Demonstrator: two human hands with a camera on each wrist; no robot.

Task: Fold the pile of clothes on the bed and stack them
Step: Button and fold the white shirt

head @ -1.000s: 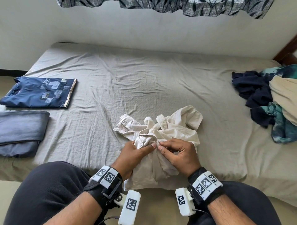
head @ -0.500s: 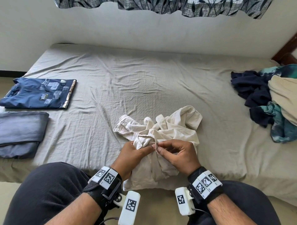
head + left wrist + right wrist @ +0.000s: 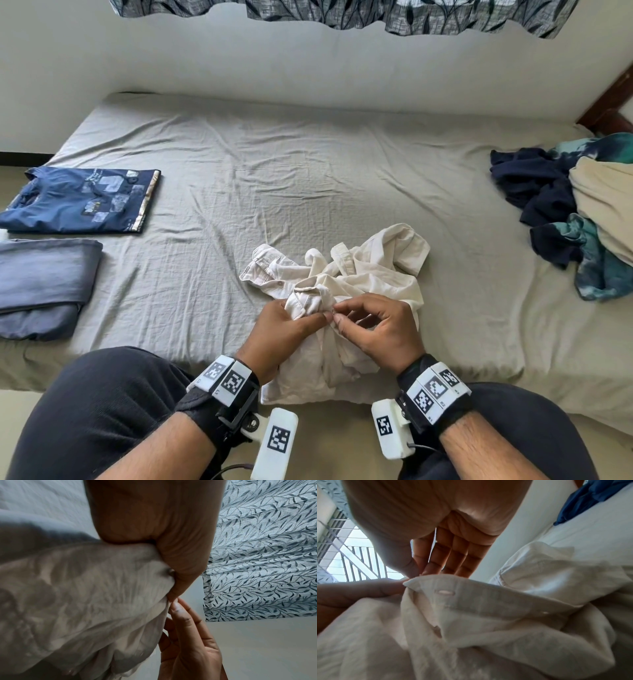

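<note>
Clothes: two folded pieces, a navy printed tee [image 3: 82,202] and a grey garment [image 3: 44,284], lie on the bed [image 3: 308,178] at my left. My left hand [image 3: 284,329] and right hand [image 3: 380,329] pinch a crumpled cream shirt's [image 3: 370,270] button edge at the bed's near side. The unfolded heap [image 3: 575,212] waits at right; most remains.

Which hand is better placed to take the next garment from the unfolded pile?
Right hand: the unfolded pile lies on its side. Both hands pinch the cream shirt, so it must let go first.
</note>
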